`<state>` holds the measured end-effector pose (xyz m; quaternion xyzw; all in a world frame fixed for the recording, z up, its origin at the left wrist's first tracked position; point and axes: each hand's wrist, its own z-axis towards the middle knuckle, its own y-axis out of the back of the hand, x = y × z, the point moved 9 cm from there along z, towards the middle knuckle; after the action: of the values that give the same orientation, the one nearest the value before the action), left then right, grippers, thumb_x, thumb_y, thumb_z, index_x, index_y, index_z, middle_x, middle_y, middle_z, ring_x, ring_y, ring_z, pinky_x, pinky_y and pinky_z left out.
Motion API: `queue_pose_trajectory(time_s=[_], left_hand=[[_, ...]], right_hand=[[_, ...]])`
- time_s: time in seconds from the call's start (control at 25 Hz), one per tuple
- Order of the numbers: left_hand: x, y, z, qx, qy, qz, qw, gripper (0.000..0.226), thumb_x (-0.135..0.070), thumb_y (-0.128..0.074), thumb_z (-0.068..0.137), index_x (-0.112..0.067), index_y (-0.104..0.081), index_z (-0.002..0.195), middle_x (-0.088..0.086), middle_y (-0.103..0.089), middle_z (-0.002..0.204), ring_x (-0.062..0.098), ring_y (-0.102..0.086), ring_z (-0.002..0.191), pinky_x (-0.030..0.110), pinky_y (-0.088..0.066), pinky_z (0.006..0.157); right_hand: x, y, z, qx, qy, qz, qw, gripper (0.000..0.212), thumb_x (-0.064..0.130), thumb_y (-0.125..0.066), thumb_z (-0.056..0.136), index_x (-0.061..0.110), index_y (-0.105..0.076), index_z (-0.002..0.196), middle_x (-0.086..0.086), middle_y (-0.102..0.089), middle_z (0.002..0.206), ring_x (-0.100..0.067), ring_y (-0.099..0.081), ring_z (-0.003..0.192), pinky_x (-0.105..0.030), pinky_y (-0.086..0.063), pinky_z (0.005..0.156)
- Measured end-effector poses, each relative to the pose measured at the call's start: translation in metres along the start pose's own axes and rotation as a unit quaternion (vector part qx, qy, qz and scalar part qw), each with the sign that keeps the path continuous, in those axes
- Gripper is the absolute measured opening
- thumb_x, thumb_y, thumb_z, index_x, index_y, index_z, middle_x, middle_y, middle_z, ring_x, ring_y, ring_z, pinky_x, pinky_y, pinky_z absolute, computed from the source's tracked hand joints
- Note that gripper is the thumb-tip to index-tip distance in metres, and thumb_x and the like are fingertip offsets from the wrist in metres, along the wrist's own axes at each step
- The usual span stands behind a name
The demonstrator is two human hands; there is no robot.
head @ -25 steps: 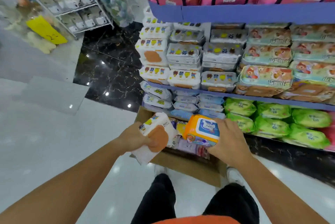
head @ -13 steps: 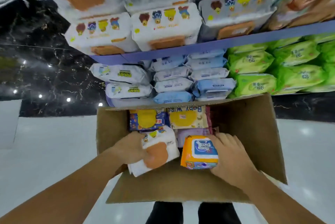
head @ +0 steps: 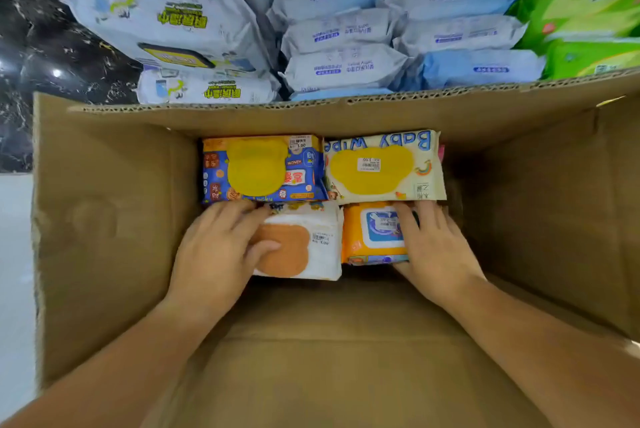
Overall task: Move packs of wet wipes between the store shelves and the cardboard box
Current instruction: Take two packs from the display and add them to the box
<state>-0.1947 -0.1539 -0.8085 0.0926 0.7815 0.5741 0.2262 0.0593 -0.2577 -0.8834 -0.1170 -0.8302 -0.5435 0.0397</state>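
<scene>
I look down into an open cardboard box point(head: 104, 220). My left hand point(head: 218, 254) holds a white wipes pack with an orange lid point(head: 322, 244), fingers over its left end and thumb on the lid. My right hand point(head: 436, 254) holds an orange pack with a blue lid point(head: 367, 237) from its right side, thumb under its near edge. Both packs lie side by side, low in the box. Beyond them, against the far wall, lie a blue pack with a yellow lid point(head: 263, 168) and a cream "Baby Wipes" pack point(head: 381, 168).
Just past the box, the bottom shelf holds stacked white packs point(head: 180, 19), pale blue packs point(head: 346, 33) and green packs point(head: 581, 5). Dark marble floor point(head: 34, 47) shows at the left. Bare cardboard bottom point(head: 329, 358) lies near me.
I have leaned over the box and both hands have gone down into it, bringing the white pack and the orange pack down beside the packs at the far wall.
</scene>
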Motion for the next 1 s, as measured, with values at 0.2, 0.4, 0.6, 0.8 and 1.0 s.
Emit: queue_pose_trajectory(time_s=[0.2, 0.4, 0.6, 0.8, 1.0], left_hand=[[0.019, -0.027, -0.050, -0.058, 0.429, -0.247, 0.867, 0.093, -0.038, -0.087, 0.073, -0.002, -0.036, 0.142, 0.019, -0.037, 0.141, 0.042, -0.046, 0.124, 0.049, -0.040, 0.104], [-0.013, -0.092, -0.071, -0.045, 0.608, -0.622, 0.492, 0.071, -0.039, -0.074, 0.089, -0.022, -0.031, 0.143, 0.008, -0.055, 0.129, 0.037, -0.067, 0.106, 0.046, -0.061, 0.067], [-0.015, -0.105, -0.061, -0.068, 0.628, -0.636, 0.444, 0.070, -0.038, -0.083, 0.082, -0.021, -0.045, 0.138, 0.013, -0.063, 0.127, 0.035, -0.072, 0.096, 0.050, -0.063, 0.057], [-0.005, -0.104, -0.044, -0.106, 0.680, -0.582, 0.434, 0.074, -0.036, -0.086, 0.078, -0.021, -0.046, 0.139, 0.015, -0.056, 0.136, 0.041, -0.063, 0.113, 0.055, -0.058, 0.047], [-0.010, -0.086, -0.069, -0.150, 0.688, -0.585, 0.402, 0.062, -0.033, -0.081, 0.085, -0.018, -0.051, 0.137, 0.012, -0.059, 0.131, 0.032, -0.066, 0.102, 0.050, -0.062, 0.070]], right_hand=[[-0.015, -0.004, 0.000, -0.006, -0.197, 0.016, 0.980, 0.110, 0.045, -0.091, 0.056, 0.015, -0.029, 0.141, -0.017, -0.037, 0.135, -0.037, -0.045, 0.124, -0.051, -0.047, 0.095], [-0.029, -0.073, -0.028, 0.039, -0.485, 0.506, 0.712, 0.086, 0.004, -0.091, 0.058, 0.015, -0.043, 0.129, -0.012, -0.057, 0.127, -0.027, -0.063, 0.105, -0.036, -0.052, 0.073], [-0.020, -0.069, -0.022, -0.005, -0.416, 0.653, 0.633, 0.054, 0.011, -0.085, 0.076, 0.020, -0.057, 0.121, 0.002, -0.070, 0.109, -0.016, -0.069, 0.099, -0.041, -0.057, 0.089], [-0.017, -0.073, -0.009, 0.050, -0.390, 0.565, 0.726, 0.063, 0.037, -0.083, 0.078, 0.027, -0.044, 0.126, 0.000, -0.059, 0.127, -0.021, -0.063, 0.110, -0.049, -0.057, 0.092], [-0.017, -0.058, -0.017, 0.081, -0.380, 0.522, 0.760, 0.064, 0.046, -0.077, 0.082, 0.026, -0.044, 0.133, 0.000, -0.057, 0.129, -0.020, -0.059, 0.112, -0.048, -0.055, 0.094]])
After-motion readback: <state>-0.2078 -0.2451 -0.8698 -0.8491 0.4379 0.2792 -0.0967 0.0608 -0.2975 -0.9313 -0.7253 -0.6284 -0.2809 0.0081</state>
